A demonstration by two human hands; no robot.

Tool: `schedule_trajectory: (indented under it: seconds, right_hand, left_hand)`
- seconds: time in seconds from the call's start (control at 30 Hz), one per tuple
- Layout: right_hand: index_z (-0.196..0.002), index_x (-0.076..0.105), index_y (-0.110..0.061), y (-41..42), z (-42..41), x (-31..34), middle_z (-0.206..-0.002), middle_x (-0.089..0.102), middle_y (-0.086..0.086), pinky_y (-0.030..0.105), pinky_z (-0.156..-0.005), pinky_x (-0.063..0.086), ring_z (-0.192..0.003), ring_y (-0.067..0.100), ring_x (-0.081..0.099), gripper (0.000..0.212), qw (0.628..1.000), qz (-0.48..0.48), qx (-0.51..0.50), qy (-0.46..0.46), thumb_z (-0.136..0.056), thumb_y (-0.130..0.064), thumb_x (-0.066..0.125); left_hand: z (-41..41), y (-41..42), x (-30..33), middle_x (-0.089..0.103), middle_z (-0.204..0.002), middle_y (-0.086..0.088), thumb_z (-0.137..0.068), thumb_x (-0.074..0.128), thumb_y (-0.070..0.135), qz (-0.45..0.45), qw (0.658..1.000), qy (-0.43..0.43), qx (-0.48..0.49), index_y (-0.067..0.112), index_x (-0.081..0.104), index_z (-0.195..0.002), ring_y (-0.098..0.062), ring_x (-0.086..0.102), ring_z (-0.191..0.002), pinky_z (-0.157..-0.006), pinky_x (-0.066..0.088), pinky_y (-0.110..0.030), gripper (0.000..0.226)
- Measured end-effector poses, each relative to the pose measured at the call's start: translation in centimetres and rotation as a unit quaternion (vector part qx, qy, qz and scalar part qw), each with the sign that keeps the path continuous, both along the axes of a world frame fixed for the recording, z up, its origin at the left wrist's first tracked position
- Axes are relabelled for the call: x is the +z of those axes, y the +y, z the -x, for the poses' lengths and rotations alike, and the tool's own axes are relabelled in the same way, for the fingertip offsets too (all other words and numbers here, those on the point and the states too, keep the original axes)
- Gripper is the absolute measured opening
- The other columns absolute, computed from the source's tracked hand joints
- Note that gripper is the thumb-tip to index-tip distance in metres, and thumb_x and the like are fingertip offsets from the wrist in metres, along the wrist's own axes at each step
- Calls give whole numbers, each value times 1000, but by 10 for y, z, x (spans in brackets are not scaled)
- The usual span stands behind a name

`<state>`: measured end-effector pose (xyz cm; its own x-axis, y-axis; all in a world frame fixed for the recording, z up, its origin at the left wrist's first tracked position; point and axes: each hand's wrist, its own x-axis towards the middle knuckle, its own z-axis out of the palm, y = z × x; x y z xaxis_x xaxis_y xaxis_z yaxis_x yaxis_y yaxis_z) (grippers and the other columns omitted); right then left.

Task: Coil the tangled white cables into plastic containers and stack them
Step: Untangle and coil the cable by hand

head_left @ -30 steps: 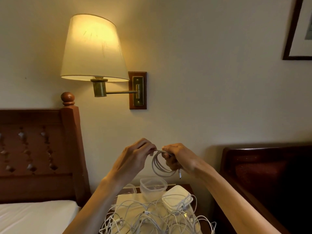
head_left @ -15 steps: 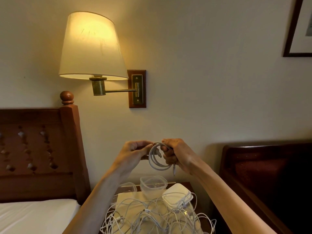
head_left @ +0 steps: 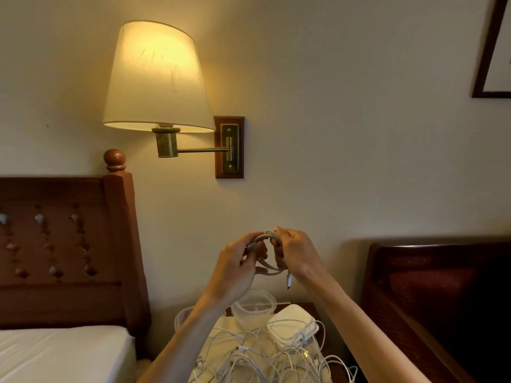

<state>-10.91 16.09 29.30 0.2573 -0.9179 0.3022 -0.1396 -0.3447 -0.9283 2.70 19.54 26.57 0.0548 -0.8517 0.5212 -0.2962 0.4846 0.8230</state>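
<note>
A small coil of white cable [head_left: 266,268] hangs between both hands, raised above the nightstand. My left hand [head_left: 235,268] pinches the coil's left side and my right hand [head_left: 297,257] grips its top right, with the plug end [head_left: 289,281] dangling below. A tangle of white cables [head_left: 265,357] lies on the nightstand beneath. Behind it stands an open clear plastic container [head_left: 253,305], with a white lidded stack of containers [head_left: 294,324] to its right. Another clear container [head_left: 181,317] shows partly behind my left forearm.
A lit wall lamp [head_left: 157,78] hangs above left. A wooden headboard [head_left: 66,244] and a white mattress [head_left: 55,352] fill the left. A dark wooden chair [head_left: 431,294] stands close on the right. A picture frame [head_left: 492,51] is at the top right.
Both hands have stayed raised and drawn closer together on the coil. My left fingers have closed further over its left side, and the loop looks tighter.
</note>
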Motion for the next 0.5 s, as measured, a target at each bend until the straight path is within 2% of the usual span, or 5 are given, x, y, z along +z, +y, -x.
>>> schedule_trajectory:
  seconds: [0.07, 0.13, 0.2, 0.37, 0.5]
  right_hand:
    - [-70, 52, -12, 1, 0, -1, -50, 41, -9, 24, -50, 33, -47, 8, 35, 42, 1000, -7, 0, -8, -105, -25, 34]
    - [-72, 53, -11, 1, -2, -2, -49, 40, -10, 23, -49, 32, -46, 7, 34, 41, 1000, -19, -1, -19, -106, -25, 33]
    - [-73, 55, -11, 1, -3, -3, -49, 41, -9, 23, -49, 33, -46, 7, 36, 42, 999, -25, -12, -19, -106, -26, 33]
    - [-73, 61, -7, -2, -4, -8, -50, 42, -4, 25, -49, 33, -47, 10, 36, 46, 997, -57, -24, -35, -105, -30, 36]
    - [-67, 66, -6, -11, -4, -16, -50, 50, 0, 25, -49, 34, -45, 10, 37, 50, 984, 73, -146, 69, -100, -39, 48]
  left_hand:
    - [-2, -2, -8, 70, -95, 4, -96, 56, 7, 93, 986, -105, 87, 17, 67, -115, -10, 69, -87, -72, 61, -33, 25]
    - [-1, 0, -13, 72, -101, 2, -87, 68, 6, 180, 950, -175, 183, 15, 67, -116, -6, 69, -89, -78, 58, -20, 30]
    - [2, 3, -13, 72, -101, -1, -80, 76, 8, 221, 925, -193, 240, 12, 69, -112, -10, 70, -84, -73, 54, -14, 33]
    - [0, 3, -16, 71, -82, 4, -81, 74, 24, 261, 893, -213, 297, 13, 68, -89, -11, 69, -65, -50, 55, -27, 15]
    - [4, 4, -19, 70, -71, 6, -81, 74, 28, 236, 910, -199, 278, 14, 63, -81, -9, 69, -59, -46, 50, -23, 18]
